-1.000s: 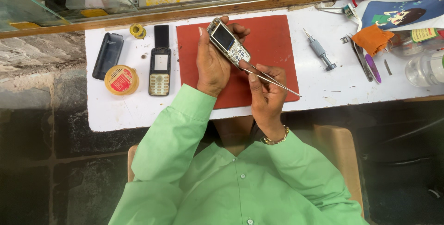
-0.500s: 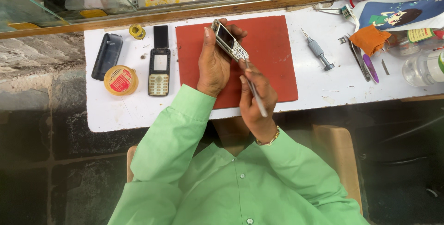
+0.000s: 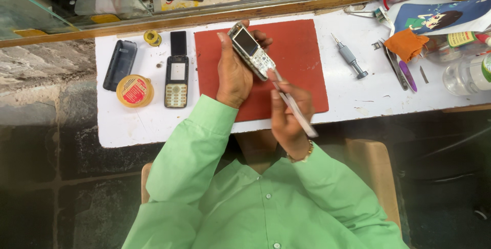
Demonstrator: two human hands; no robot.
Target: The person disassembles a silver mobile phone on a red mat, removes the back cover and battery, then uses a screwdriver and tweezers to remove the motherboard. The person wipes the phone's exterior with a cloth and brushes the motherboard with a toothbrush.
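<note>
Head view looks down on a white table [image 3: 143, 126]. In the middle of the frame the left hand [image 3: 234, 72] is closed around a small grey phone [image 3: 250, 51], holding it tilted above a red mat [image 3: 302, 59]. The right hand [image 3: 287, 118] grips a thin metal tool [image 3: 294, 106], and its tip touches the phone's lower end. The hands are near the table's front edge. Bare white table lies right of the mat, around one grey screwdriver [image 3: 350, 57]. Left of the mat are two more phone pieces: one black shell [image 3: 120, 65] and one keypad front [image 3: 177, 81]. One round yellow tin [image 3: 134, 91] sits beside them. A wooden ledge [image 3: 204, 17] runs along the table's back edge.
</note>
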